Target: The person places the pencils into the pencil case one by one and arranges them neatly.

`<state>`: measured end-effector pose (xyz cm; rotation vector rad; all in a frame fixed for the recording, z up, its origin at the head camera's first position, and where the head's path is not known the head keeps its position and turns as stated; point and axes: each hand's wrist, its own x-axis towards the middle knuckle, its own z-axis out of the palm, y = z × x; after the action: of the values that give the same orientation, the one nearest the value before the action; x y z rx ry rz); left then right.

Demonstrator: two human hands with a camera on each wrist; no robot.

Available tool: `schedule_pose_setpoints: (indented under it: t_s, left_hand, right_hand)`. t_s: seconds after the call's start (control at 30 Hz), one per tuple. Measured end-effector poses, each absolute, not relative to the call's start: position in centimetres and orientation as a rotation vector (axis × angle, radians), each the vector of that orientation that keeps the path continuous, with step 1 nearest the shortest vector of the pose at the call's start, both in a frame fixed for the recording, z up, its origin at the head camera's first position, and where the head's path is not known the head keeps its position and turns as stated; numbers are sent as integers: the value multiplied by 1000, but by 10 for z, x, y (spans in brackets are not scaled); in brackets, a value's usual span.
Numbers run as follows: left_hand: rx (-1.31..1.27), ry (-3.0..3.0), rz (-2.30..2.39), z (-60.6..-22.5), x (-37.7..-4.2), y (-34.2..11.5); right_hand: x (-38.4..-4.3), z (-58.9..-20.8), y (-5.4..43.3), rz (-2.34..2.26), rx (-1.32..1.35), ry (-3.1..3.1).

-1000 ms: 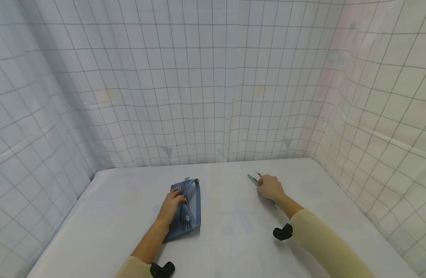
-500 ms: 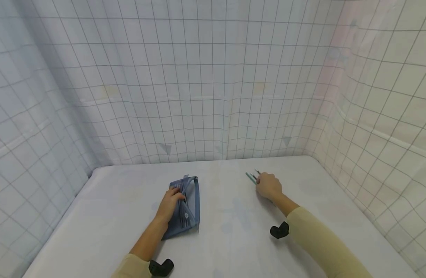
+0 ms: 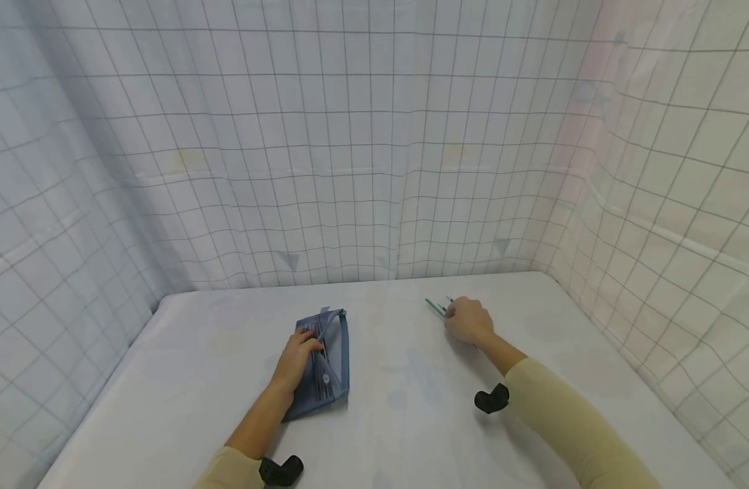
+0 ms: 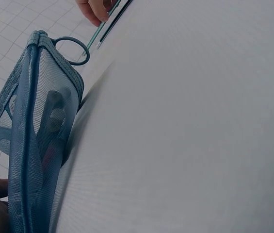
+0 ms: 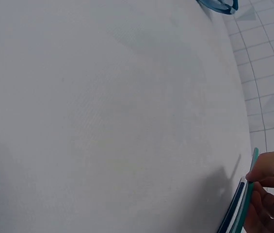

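Note:
My left hand (image 3: 295,356) holds a blue mesh zip pouch (image 3: 343,356) on the white table, fingers over its left part and thumb at the gaping mouth. Through the mesh in the left wrist view, dark, slender contents (image 4: 54,107) show faintly; a round loop (image 4: 87,54) sticks out at the pouch's corner. To the right, my right hand (image 3: 470,319) pinches several slim pens (image 3: 434,307) between thumb and fingers. One is teal (image 5: 246,204) and another dark blue (image 5: 230,213) in the right wrist view. The palm hides their near ends in the head view.
White table cloth (image 3: 386,435) lies between the two hands. Grid-patterned curtains (image 3: 374,170) hang behind the table and along both sides. Each wrist carries a black camera mount (image 3: 491,399).
The pens have turned slightly in my right hand, their far ends now reaching further left, and their near ends no longer show below it. My left hand stays on the pouch.

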<state>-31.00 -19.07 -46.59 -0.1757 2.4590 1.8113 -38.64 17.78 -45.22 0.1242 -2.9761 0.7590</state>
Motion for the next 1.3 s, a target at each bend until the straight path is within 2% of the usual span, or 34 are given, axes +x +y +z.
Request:
schedule_pose_setpoints:
  t_s: [0.63,1.3]
  left_hand:
    - [-190,2450,1809,-463,-310,-190]
    - [-165,2453,1804,-462,-310,-191]
  right_hand:
    - [-381,-421,145,944,243,-2938]
    - [-377,-422,108,1108,237,-2904]
